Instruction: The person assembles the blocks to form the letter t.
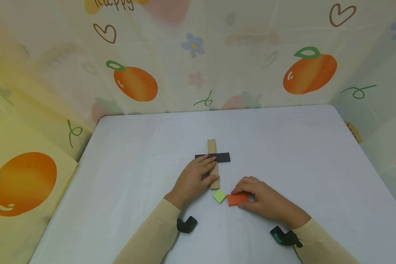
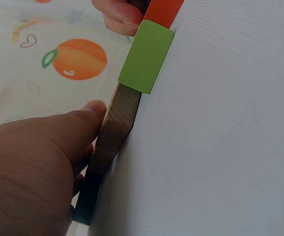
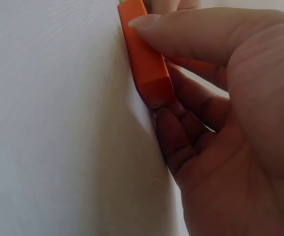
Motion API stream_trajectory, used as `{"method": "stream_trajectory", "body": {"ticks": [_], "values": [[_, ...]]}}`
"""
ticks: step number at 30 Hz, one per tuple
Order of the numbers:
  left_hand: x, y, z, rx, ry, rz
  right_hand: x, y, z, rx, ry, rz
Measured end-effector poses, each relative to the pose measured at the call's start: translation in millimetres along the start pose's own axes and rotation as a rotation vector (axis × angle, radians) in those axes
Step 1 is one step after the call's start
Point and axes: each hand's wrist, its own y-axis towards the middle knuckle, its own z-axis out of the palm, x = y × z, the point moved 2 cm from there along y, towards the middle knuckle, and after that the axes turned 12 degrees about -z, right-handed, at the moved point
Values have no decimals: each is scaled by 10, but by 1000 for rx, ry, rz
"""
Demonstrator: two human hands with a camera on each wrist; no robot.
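Observation:
Two pale wooden lengths, an upper one and a lower one, line up above and below a black bar lying crosswise. Whether they join under the bar cannot be told. My left hand rests over the bar and the lower wood, fingers fairly straight; in the left wrist view its thumb touches the wood. Turned like a diamond, a green square block sits at the wood's near end. Beside its right corner lies an orange block, which my right hand pinches between thumb and fingers.
The blocks lie on a white-covered table. Behind and beside it hangs a cloth printed with oranges, hearts and flowers. Black devices, one on the left wrist and one on the right wrist, are strapped over cream sleeves.

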Motion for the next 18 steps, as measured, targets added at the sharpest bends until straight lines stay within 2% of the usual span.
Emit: {"method": "stream_trajectory", "body": {"ticks": [12,18], "values": [[-5,4,-7,-8,-8,16,-4,2,8,-2,5,6],[-8,2,-9,1,12,14,-1,-17,-33,-76,42,16]]}}
